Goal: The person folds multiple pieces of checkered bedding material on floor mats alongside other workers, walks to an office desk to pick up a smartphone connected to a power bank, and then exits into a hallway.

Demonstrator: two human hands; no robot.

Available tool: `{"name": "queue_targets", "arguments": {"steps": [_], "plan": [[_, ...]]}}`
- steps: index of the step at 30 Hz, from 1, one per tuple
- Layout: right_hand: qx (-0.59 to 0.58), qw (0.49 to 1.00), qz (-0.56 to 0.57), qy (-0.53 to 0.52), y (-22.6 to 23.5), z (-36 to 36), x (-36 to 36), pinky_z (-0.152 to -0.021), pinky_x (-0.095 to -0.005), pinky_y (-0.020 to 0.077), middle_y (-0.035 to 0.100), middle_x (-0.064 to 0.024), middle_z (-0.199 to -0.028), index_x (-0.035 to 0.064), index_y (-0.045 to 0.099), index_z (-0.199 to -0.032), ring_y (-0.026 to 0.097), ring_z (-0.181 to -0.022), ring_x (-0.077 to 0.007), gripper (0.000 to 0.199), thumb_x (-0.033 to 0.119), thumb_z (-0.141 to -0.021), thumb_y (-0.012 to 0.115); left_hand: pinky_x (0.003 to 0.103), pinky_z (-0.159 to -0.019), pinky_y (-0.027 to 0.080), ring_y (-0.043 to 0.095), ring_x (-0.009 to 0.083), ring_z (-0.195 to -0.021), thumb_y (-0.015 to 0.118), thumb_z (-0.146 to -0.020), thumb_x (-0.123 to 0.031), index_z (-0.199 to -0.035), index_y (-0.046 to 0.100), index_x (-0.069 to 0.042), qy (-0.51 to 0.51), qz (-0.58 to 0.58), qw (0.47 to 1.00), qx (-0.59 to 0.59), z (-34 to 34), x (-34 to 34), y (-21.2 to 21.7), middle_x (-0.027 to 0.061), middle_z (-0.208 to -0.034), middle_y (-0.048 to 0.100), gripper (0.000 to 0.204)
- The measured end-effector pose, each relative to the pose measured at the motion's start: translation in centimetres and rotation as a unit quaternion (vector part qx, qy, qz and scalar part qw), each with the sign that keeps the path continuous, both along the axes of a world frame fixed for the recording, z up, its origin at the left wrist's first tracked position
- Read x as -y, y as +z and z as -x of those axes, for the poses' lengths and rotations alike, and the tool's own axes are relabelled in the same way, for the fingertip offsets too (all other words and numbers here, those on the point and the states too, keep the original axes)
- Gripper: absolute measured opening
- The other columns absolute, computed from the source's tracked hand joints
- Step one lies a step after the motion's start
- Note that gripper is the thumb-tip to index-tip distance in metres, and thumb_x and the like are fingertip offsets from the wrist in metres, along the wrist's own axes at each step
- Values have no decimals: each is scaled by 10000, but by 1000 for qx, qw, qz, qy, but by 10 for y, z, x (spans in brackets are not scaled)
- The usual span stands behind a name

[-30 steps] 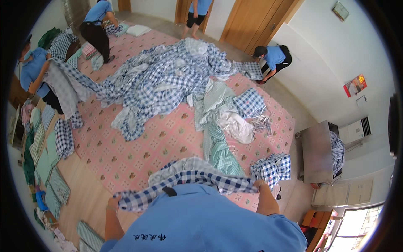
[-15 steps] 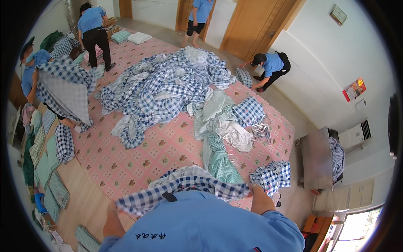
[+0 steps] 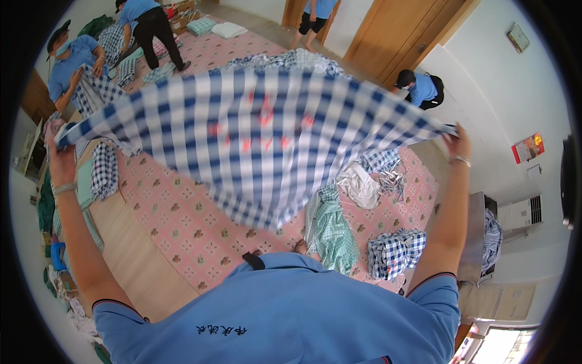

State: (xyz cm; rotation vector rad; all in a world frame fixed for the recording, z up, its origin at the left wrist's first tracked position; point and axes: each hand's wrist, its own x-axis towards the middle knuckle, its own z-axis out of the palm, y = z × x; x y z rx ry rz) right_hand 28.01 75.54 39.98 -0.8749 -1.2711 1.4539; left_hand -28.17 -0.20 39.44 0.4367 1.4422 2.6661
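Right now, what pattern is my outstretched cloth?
The cloth has blue and white checks, seen in head view.

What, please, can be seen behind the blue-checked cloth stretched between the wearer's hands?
Above the blue-checked cloth, crumpled fabric shows; below it, a pink patterned mat and green cloth. Whatever lies directly behind it is covered and cannot be seen.

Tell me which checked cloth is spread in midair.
The large cloth stretched between the wearer's left hand and right hand; another person's cloth is bunched, the checked stack lies folded.
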Motion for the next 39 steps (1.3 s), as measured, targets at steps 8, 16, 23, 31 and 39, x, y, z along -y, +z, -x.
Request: {"name": "queue_targets", "arguments": {"steps": [8,16,23,31,39], "plan": [[50,979,123,-156,-132,-142,-14,-525,-300,444,525,-69,-702,23,486,-729,510,-614,-183,24,20,-717,466,291,-750,432,520,187,-829,528,-784,-239,-949,496,11,150,-13,972,180,-73,151,-154,92,-872,554,301],[130,884,347,-284,-302,-198,10,-425,-260,374,447,-44,-661,84,475,-817,423,-561,-150,69,40,-764,464,335,-732,474,528,249,-828,481,-742,0,-1006,445,8,231,173,864,414,-180,166,-340,124,-973,506,266],[451,756,362,-308,-342,-190,-39,-384,-293,371,386,-71,-558,53,426,-715,381,-458,-178,54,31,-762,443,359,-564,507,541,233,-714,442,-770,-95,-1069,403,-102,200,518,567,608,-286,78,-436,128,-899,514,302],[518,724,386,-243,-381,-44,-60,-429,-325,463,487,-115,-737,194,405,-1007,489,-533,-226,345,-33,-747,398,375,-571,516,551,302,-708,336,-732,-29,-1151,335,-141,338,451,567,601,-155,48,-374,170,-993,469,433],[310,879,355,-71,-498,122,-77,-562,-306,524,524,-99,-804,36,506,-949,553,-637,-204,251,2,-760,345,377,-742,471,485,301,-947,313,-823,-40,-1179,317,-123,421,331,693,483,-48,44,-354,162,-1108,419,366]]}}
